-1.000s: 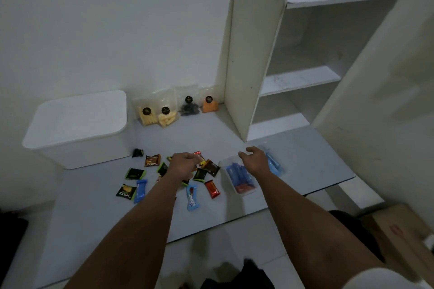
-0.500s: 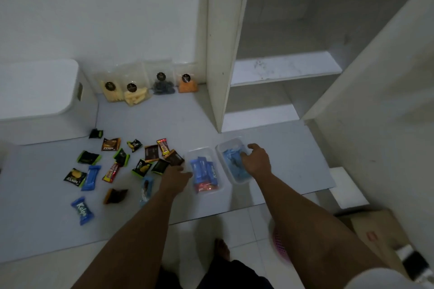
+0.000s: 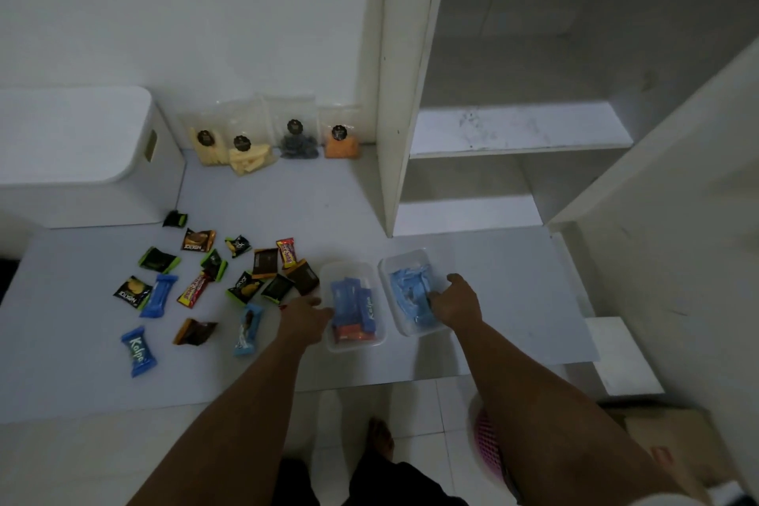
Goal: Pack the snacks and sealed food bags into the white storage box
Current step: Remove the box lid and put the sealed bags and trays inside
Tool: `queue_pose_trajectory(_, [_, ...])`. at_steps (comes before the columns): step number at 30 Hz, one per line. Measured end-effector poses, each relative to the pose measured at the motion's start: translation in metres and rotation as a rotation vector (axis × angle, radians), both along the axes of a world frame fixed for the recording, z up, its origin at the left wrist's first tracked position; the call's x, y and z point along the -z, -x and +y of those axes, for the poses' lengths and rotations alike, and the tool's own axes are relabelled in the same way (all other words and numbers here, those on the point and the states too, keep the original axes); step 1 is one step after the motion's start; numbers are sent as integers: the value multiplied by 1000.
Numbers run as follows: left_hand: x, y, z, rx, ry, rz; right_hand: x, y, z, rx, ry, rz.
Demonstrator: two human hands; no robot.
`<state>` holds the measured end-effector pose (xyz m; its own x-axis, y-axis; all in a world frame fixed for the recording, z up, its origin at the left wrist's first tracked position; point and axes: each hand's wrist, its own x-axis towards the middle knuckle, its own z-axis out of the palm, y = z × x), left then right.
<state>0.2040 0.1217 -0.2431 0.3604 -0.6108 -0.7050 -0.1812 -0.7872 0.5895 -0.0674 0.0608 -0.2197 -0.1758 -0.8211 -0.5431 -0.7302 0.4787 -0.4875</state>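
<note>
Sitting closed at the far left of the surface (image 3: 472, 255), the white storage box (image 3: 82, 152) has its lid on and a handle slot showing in its side, well apart from both hands. Four sealed food bags (image 3: 271, 140) lean against the wall just beside it, holding pale yellow, dark and orange contents. Loose snacks (image 3: 213, 283) in black, green, brown, red and blue wrappers lie scattered in front of the box. Two clear plastic tubs stand side by side near the front edge: the left tub (image 3: 353, 343) holds dark blue bars and an orange-red one, the right tub (image 3: 404, 261) holds light blue wrappers. The left hand (image 3: 306, 318) rests against the left tub's near side, its fingers curled at the rim; whether they grip it I cannot tell. The right hand (image 3: 456, 302) has its fingers down inside the right tub, closed among the light blue wrappers. A white shelf unit (image 3: 394, 94) stands behind.
</note>
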Motion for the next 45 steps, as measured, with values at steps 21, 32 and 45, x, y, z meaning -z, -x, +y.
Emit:
queue_pose_trajectory(21, [-5, 11, -3, -131, -44, 218, 1, 14, -14, 236, 75, -185])
queue_pose_trajectory(32, [-19, 16, -4, -225, -33, 330, -47, -28, -10, 205, 42, -324])
queue_pose_trajectory(45, [-46, -3, 9, -129, -1, 335, -30, -52, 9, 80, -13, -274])
